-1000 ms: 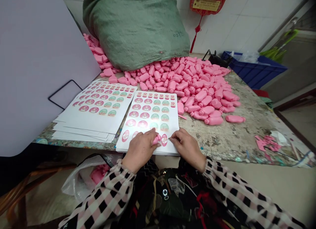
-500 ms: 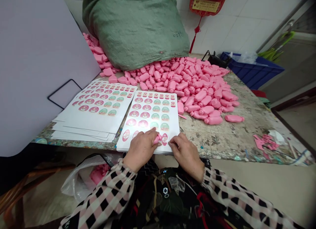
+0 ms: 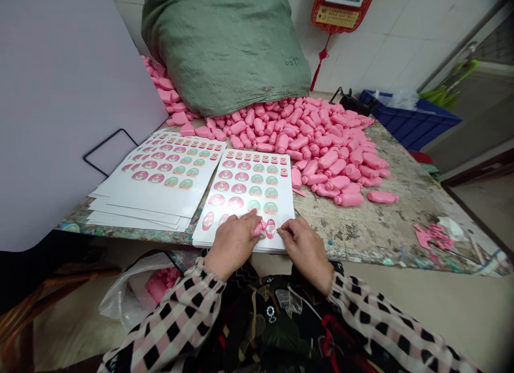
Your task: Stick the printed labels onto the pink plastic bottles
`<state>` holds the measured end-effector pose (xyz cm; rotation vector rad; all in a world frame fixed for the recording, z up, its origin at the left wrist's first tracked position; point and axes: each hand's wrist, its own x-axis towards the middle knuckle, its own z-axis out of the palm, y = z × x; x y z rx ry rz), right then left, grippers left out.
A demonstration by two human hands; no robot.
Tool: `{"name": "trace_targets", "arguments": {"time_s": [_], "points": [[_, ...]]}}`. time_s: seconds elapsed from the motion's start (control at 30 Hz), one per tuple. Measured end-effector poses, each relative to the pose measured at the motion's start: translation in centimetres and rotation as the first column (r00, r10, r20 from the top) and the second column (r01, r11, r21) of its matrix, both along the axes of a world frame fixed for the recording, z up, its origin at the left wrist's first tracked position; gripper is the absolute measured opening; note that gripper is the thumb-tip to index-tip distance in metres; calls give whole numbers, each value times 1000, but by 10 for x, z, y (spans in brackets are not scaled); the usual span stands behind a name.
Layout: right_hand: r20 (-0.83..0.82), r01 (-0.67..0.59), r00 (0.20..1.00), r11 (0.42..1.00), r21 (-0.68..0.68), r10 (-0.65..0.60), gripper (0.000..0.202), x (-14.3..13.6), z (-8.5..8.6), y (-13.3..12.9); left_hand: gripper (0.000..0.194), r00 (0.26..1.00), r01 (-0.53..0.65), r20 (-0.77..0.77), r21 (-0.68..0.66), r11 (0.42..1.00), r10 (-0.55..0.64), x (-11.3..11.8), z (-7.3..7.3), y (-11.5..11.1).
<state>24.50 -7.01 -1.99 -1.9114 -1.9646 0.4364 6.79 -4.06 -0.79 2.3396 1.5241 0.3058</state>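
My left hand is closed around a small pink plastic bottle, over the lower part of the top sticker sheet. Most of the bottle is hidden by my fingers. Just right of it lies an oval pink sticker at the sheet's lower right. My right hand rests at the sheet's right edge, thumb and index finger pinched beside that oval sticker. Whatever they pinch is too small to make out. Rows of pink and green stickers show above my hands.
More sticker sheets lie fanned out at left, beside a pale panel. A large heap of pink bottles spills from under a green sack. Pink scraps lie at right. A blue crate stands behind the table.
The view has shifted slightly, so the scene sits a little lower and further right. Both hands keep nearly the same pose over the sheet, the left still on the pink bottle.
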Motion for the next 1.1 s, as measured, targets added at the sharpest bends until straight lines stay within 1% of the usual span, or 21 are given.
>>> {"name": "trace_targets", "arguments": {"time_s": [0.13, 0.33, 0.57, 0.87, 1.1], "points": [[14, 2, 1000, 1000, 0, -2, 16, -1, 1, 4, 35, 1000, -8, -12, 8, 1000, 8, 0, -1, 0], [18, 12, 1000, 1000, 25, -12, 17, -4, 0, 10, 32, 999, 34, -44, 30, 999, -32, -1, -2, 0], [-7, -1, 1000, 1000, 8, 1, 15, -3, 1, 19, 35, 1000, 26, -17, 44, 999, -25, -1, -4, 0], [18, 2, 1000, 1000, -2, -2, 14, -1, -1, 27, 37, 994, 48, -99, 80, 996, -40, -2, -7, 1], [45, 14, 999, 1000, -2, -13, 16, -4, -3, 33, 37, 990, 64, -133, 115, 991, -49, -2, -7, 1]]}}
